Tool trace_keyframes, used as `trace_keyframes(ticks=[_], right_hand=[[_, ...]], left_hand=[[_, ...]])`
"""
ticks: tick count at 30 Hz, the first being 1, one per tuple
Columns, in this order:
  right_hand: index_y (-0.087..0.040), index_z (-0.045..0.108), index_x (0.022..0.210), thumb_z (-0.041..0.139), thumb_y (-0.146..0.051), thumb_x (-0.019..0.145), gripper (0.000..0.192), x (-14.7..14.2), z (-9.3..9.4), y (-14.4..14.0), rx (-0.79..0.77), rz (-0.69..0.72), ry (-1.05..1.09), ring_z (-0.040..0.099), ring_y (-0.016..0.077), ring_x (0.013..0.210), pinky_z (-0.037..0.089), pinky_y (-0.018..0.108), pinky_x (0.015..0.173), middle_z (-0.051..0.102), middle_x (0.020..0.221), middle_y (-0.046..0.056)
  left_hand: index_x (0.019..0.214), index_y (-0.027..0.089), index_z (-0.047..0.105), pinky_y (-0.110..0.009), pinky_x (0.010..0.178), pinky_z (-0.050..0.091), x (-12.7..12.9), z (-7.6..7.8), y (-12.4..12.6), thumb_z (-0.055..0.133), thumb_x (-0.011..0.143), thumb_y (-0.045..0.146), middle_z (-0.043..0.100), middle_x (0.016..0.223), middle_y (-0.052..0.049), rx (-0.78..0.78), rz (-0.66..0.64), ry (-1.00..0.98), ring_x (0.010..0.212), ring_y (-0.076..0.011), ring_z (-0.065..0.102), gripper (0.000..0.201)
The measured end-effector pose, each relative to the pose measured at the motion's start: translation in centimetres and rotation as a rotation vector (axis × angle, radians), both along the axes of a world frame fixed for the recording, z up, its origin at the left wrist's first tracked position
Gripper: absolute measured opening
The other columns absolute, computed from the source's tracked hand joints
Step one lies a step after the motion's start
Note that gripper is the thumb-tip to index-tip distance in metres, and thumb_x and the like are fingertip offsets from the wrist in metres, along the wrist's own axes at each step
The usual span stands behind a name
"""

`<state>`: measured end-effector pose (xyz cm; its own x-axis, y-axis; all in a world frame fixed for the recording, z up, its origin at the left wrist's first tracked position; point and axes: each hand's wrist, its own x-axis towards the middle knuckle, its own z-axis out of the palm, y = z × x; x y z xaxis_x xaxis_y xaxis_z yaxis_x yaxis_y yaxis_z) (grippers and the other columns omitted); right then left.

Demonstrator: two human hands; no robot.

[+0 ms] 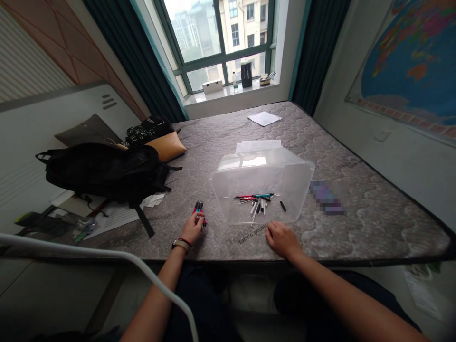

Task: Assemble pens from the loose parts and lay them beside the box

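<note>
My left hand (193,227) grips a bundle of pens (199,209) at lower centre of the mattress (356,199) — right hand (281,238) released, resting beside the clear plastic bin (261,183) holding loose pens (258,200).

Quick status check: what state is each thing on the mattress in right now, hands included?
Left hand: closed around a bundle of pens, grip firm.
Right hand: empty, resting on the mattress beside the bin.
Clear plastic bin: lying on its side, loose pens inside.
Black backpack: slumped on its side.
White paper: lying flat near the window.
</note>
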<state>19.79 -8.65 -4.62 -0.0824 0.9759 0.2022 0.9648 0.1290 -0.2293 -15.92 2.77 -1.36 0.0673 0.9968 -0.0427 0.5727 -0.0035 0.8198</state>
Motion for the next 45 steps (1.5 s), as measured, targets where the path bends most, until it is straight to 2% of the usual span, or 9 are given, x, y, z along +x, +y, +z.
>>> trace_keyframes(ticks=[3,6,11,16,20,27,32,38,45], right_hand=[[-0.02,0.058,0.081,0.044,-0.027,0.094,0.02,0.0,-0.1,0.0,0.002,0.001,-0.001,0.056,0.0184,0.084,0.032,0.028,0.072,0.062,0.084,0.004],[-0.02,0.058,0.082,0.046,-0.027,0.093,0.019,0.0,-0.1,0.0,-0.008,-0.011,0.002,0.056,0.0182,0.084,0.033,0.028,0.072,0.062,0.085,0.004],[-0.02,0.058,0.081,0.045,-0.026,0.094,0.019,-0.1,0.1,0.1,-0.013,-0.007,0.007,0.056,0.0182,0.083,0.032,0.028,0.071,0.062,0.085,0.004],[-0.02,0.058,0.081,0.045,-0.026,0.094,0.019,-0.1,0.2,0.1,-0.011,-0.008,0.013,0.056,0.0184,0.084,0.033,0.028,0.072,0.062,0.085,0.005],[-0.02,0.057,0.081,0.044,-0.027,0.094,0.02,-0.1,0.1,0.1,-0.007,-0.007,0.007,0.056,0.0181,0.083,0.033,0.028,0.072,0.061,0.084,0.004],[-0.02,0.057,0.082,0.044,-0.027,0.094,0.02,0.0,-0.1,0.0,-0.017,-0.011,0.002,0.056,0.0187,0.085,0.033,0.028,0.073,0.062,0.085,0.004],[-0.02,0.057,0.082,0.044,-0.027,0.095,0.02,-0.1,0.2,0.1,-0.023,-0.01,0.003,0.056,0.0187,0.085,0.033,0.028,0.072,0.062,0.086,0.005],[-0.02,0.057,0.082,0.043,-0.027,0.095,0.02,-0.1,0.2,0.1,-0.023,-0.011,-0.005,0.056,0.0187,0.084,0.033,0.028,0.072,0.061,0.086,0.005],[-0.02,0.058,0.082,0.044,-0.027,0.094,0.02,-0.1,0.2,0.0,-0.026,-0.01,-0.009,0.056,0.019,0.084,0.033,0.028,0.073,0.062,0.085,0.005]], left_hand=[[0.087,0.017,0.061,-0.026,0.058,0.046,0.2,-0.5,-0.1,0.056,0.08,0.035,0.065,0.065,-0.001,0.015,-0.033,0.148,0.055,-0.0144,0.06,0.02],[0.087,0.018,0.063,-0.028,0.065,0.046,0.1,-0.6,-0.1,0.057,0.077,0.024,0.066,0.072,-0.001,0.048,-0.054,0.281,0.059,-0.0147,0.06,0.013],[0.094,0.019,0.065,-0.031,0.078,0.048,0.1,-0.6,0.1,0.056,0.078,0.017,0.069,0.087,-0.006,0.102,-0.088,0.434,0.081,-0.0199,0.065,0.019],[0.104,0.019,0.066,-0.033,0.086,0.048,0.2,-0.4,0.2,0.059,0.079,0.019,0.068,0.1,-0.008,0.131,-0.111,0.513,0.091,-0.0214,0.064,0.027],[0.102,0.02,0.069,-0.032,0.089,0.048,-0.1,-0.2,0.3,0.061,0.078,0.021,0.064,0.108,-0.008,0.13,-0.098,0.546,0.093,-0.0204,0.064,0.026],[0.096,0.023,0.074,-0.038,0.094,0.047,-1.0,0.1,0.6,0.061,0.077,0.024,0.06,0.103,-0.009,0.167,0.016,0.598,0.098,-0.0244,0.061,0.023],[0.105,0.021,0.072,-0.043,0.101,0.044,-2.2,-0.1,1.2,0.054,0.079,0.019,0.061,0.109,-0.012,0.221,0.116,0.572,0.108,-0.0279,0.058,0.032],[0.121,0.019,0.066,-0.044,0.111,0.037,-2.7,-1.3,1.6,0.05,0.067,0.002,0.055,0.132,-0.013,0.15,0.047,0.545,0.127,-0.0303,0.05,0.06],[0.141,0.012,0.045,-0.042,0.115,0.032,-2.2,-2.0,1.1,0.06,0.073,0.015,0.044,0.146,-0.017,0.124,-0.081,0.491,0.137,-0.029,0.039,0.069]])
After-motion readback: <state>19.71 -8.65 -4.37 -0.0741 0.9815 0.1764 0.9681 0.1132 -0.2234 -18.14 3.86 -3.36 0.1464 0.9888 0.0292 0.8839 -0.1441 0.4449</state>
